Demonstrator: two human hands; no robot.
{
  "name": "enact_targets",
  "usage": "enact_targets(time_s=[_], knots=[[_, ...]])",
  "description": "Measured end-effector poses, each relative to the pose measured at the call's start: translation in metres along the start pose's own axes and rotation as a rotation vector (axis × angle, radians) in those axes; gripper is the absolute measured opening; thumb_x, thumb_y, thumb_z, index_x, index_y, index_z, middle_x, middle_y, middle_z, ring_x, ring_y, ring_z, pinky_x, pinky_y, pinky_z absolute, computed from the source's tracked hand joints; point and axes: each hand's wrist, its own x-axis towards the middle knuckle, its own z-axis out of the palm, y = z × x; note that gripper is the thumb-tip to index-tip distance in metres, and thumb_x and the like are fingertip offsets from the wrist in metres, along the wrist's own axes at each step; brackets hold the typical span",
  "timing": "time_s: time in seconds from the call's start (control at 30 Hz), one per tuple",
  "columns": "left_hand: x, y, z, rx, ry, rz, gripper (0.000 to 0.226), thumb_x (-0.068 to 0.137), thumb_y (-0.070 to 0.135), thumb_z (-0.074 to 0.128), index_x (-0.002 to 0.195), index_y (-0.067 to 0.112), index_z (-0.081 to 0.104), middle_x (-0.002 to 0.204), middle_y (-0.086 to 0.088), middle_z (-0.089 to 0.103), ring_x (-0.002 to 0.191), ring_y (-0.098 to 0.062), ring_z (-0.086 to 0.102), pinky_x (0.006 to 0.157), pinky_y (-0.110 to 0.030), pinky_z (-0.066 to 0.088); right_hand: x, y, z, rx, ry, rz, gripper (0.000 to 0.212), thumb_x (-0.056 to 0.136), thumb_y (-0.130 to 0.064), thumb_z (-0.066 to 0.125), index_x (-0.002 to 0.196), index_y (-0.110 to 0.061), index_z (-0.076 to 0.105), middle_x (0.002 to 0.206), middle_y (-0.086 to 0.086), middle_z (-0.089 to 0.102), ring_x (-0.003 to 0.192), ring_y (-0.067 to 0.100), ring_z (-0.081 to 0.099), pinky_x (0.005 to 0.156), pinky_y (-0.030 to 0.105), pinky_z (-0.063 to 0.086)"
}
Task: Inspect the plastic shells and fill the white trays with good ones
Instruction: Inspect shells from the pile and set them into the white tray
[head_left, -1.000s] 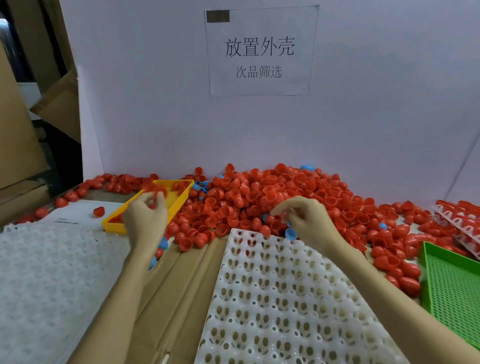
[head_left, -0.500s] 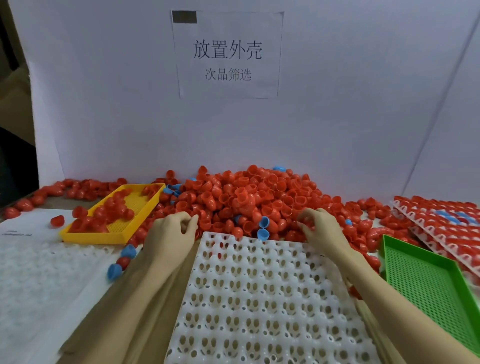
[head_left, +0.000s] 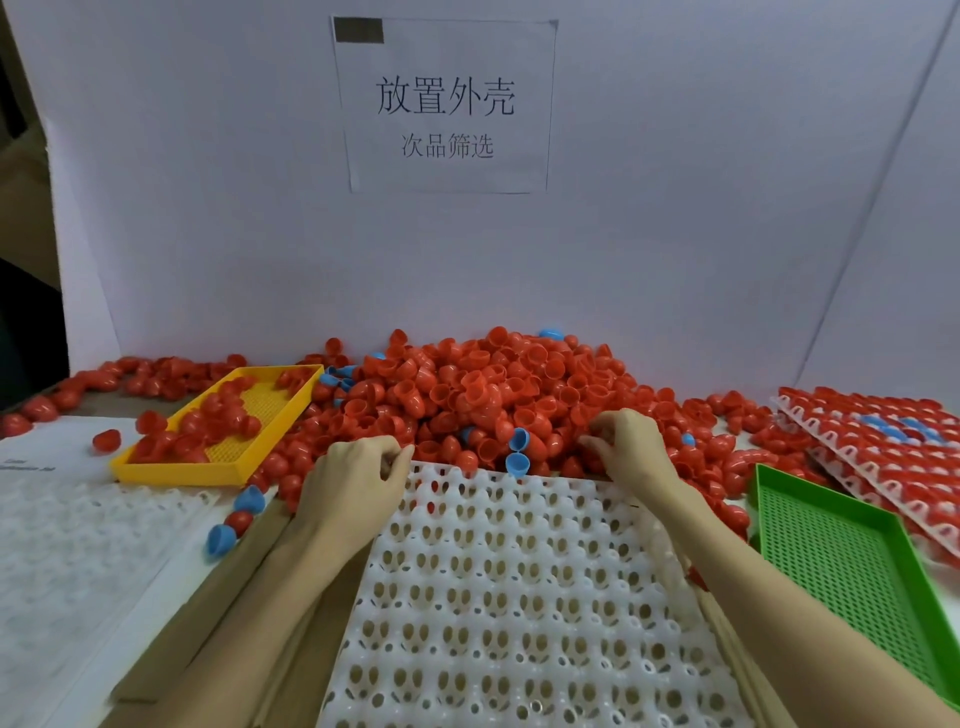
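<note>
The white tray (head_left: 519, 597) lies flat on the counter (head_left: 249, 587) in front of the person, and every pocket that can be seen holds no shell. Its far edge touches the foot of a big pile of red shells (head_left: 478, 395), where a few blue shells (head_left: 518, 452) are mixed in.

The left hand (head_left: 356, 483) rests at the far left corner of the tray, back of the hand up, forearm reaching in from the lower left. Its fingers curl down at the tray edge; whether the grip holds a shell or the edge, I cannot tell. The right hand (head_left: 631, 447) is at the far right corner, wrist bent, fingers curled into the edge of the pile. What this grip holds cannot be seen either.

To the left of the pile a yellow tray (head_left: 228, 470) holds some red shells. To the right of the white tray stands a green tray (head_left: 831, 551), and behind it lie filled trays (head_left: 883, 452) with rows of red shells.
</note>
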Motion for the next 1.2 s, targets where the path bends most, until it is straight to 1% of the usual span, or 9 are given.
enact_targets(time_s=[0.1,0.2,0.37,0.53,0.67,0.83,0.97,1.07,1.2], knots=[[0.000,0.003,-0.003,-0.036,0.007,-0.002,0.038,0.102,0.034,0.061,0.068,0.021,0.067,0.055,0.007,0.062,0.053,-0.010,0.060,0.050,-0.035,0.051,-0.002,-0.004,-0.016,0.186,0.049,0.039,0.026,0.094,-0.027,0.075,0.113,-0.009,0.076,0.099,-0.003,0.072,0.092,0.012,0.067,0.079,0.018,0.051],[-0.001,0.011,-0.005,-0.144,0.005,0.003,0.036,0.102,0.030,0.064,0.068,0.019,0.069,0.056,0.006,0.063,0.051,-0.012,0.059,0.049,-0.026,0.046,-0.009,-0.014,-0.035,0.446,-0.001,0.067,0.026,0.095,-0.034,0.072,0.113,-0.016,0.076,0.103,-0.010,0.075,0.090,0.002,0.071,0.074,0.011,0.053],[-0.005,0.041,-0.012,-0.682,-0.194,-0.075,0.007,0.096,0.029,0.073,0.100,0.026,0.078,0.089,0.011,0.076,0.073,-0.007,0.072,0.066,-0.021,0.056,-0.032,-0.047,-0.050,1.056,-0.346,0.159,0.033,0.087,-0.041,0.074,0.112,-0.019,0.077,0.094,-0.009,0.078,0.098,0.010,0.072,0.086,0.021,0.057],[-0.015,0.055,-0.005,-0.947,-0.514,-0.131,0.051,0.090,0.048,0.077,0.137,0.042,0.058,0.124,0.009,0.071,0.103,-0.013,0.076,0.090,-0.032,0.061,-0.054,-0.086,-0.037,1.297,-0.645,0.040,0.032,0.101,-0.025,0.065,0.119,0.000,0.073,0.111,0.010,0.073,0.108,0.020,0.069,0.100,0.031,0.054],[-0.014,0.052,0.000,-1.084,-0.453,-0.134,0.031,0.096,0.038,0.074,0.125,0.027,0.071,0.113,-0.004,0.077,0.096,-0.027,0.077,0.079,-0.036,0.064,-0.062,-0.110,-0.026,1.274,-0.681,0.017,0.031,0.101,-0.024,0.064,0.124,-0.005,0.071,0.116,0.011,0.075,0.113,0.022,0.070,0.100,0.032,0.055],[-0.005,0.027,0.001,-0.644,-0.306,-0.199,0.020,0.095,0.036,0.074,0.113,0.028,0.072,0.099,0.012,0.077,0.090,0.000,0.073,0.088,-0.029,0.060,-0.051,-0.135,-0.018,0.689,-0.236,-0.073,0.020,0.093,-0.039,0.074,0.107,-0.025,0.076,0.091,-0.005,0.078,0.085,0.012,0.073,0.081,0.032,0.062],[-0.003,0.026,-0.002,-0.815,-0.261,-0.296,0.019,0.099,0.026,0.070,0.117,0.023,0.072,0.090,0.010,0.079,0.084,-0.003,0.075,0.073,-0.017,0.058,-0.031,-0.188,-0.002,0.570,-0.317,-0.220,0.025,0.089,-0.034,0.080,0.109,-0.019,0.074,0.086,-0.007,0.077,0.079,0.005,0.074,0.078,0.024,0.060],[-0.003,0.025,-0.007,-0.860,-0.191,-0.328,0.011,0.101,0.019,0.065,0.100,0.011,0.073,0.081,-0.007,0.076,0.068,-0.018,0.073,0.066,-0.028,0.060,0.000,-0.243,0.012,0.493,-0.274,-0.344,0.032,0.090,-0.030,0.080,0.114,-0.010,0.074,0.090,-0.005,0.075,0.079,0.007,0.070,0.078,0.025,0.057],[0.000,0.023,-0.013,-0.865,-0.169,-0.400,0.018,0.101,0.015,0.062,0.094,0.003,0.073,0.074,-0.012,0.073,0.063,-0.017,0.070,0.068,-0.026,0.060,0.040,-0.297,0.028,0.458,-0.296,-0.304,0.047,0.095,-0.015,0.072,0.138,-0.001,0.057,0.112,0.014,0.076,0.105,0.024,0.071,0.094,0.031,0.054]])
